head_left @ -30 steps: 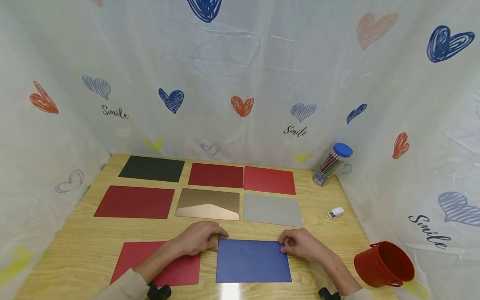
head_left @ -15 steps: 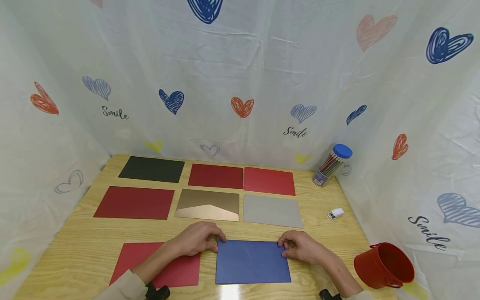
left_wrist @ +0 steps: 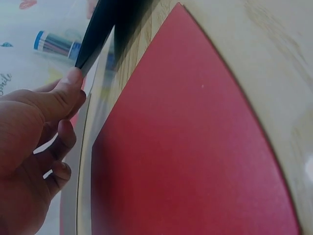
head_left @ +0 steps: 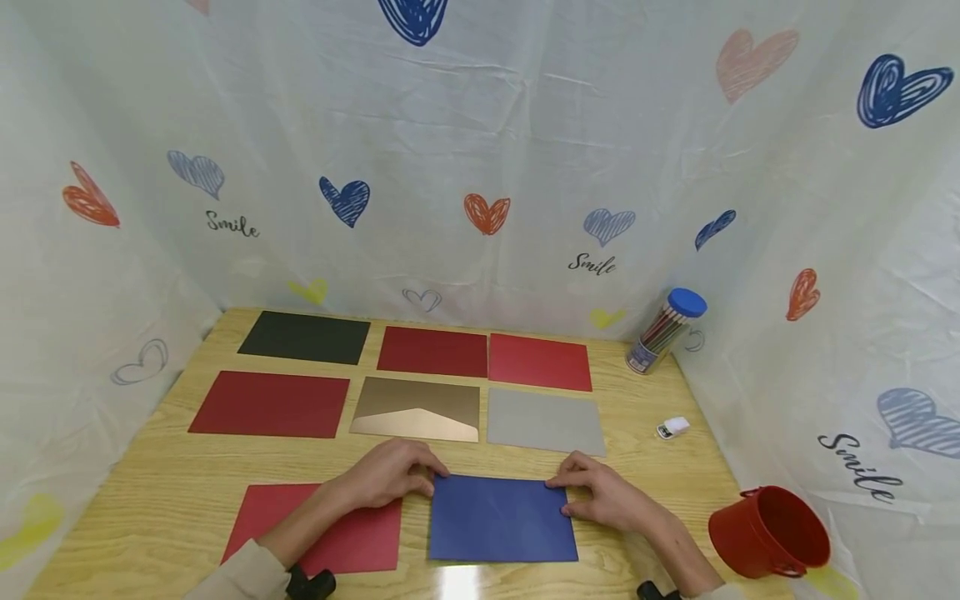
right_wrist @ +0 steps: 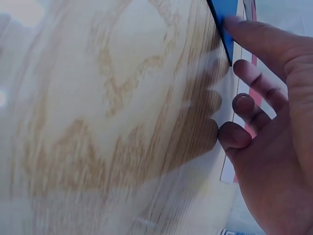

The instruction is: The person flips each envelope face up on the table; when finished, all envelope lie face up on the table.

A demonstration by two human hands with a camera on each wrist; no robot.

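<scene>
A blue envelope point(head_left: 502, 518) faces me at the front middle of the table. My left hand point(head_left: 392, 475) pinches its far left corner between thumb and fingers. In the left wrist view, that corner of the envelope point(left_wrist: 98, 34) is raised off the wood, with the thumb point(left_wrist: 73, 78) against it. My right hand point(head_left: 603, 493) holds the far right corner, index finger on the top edge and thumb at the side. The right wrist view shows the thumb on the blue corner point(right_wrist: 226, 24), the other fingers loosely curled. A pinkish-red envelope point(head_left: 352, 537) lies under my left forearm.
Behind lie two rows of envelopes: black point(head_left: 303, 337), dark red point(head_left: 432, 352), bright red point(head_left: 540, 362), maroon point(head_left: 270, 405), gold point(head_left: 416, 408) and grey point(head_left: 546, 419). At right stand a pencil tub point(head_left: 663, 332), a small white bottle point(head_left: 672, 427) and a red bucket point(head_left: 768, 531).
The blue envelope has shifted slightly left and upward in the head view, both hands moving with it. My right index finger has slid farther onto its top edge.
</scene>
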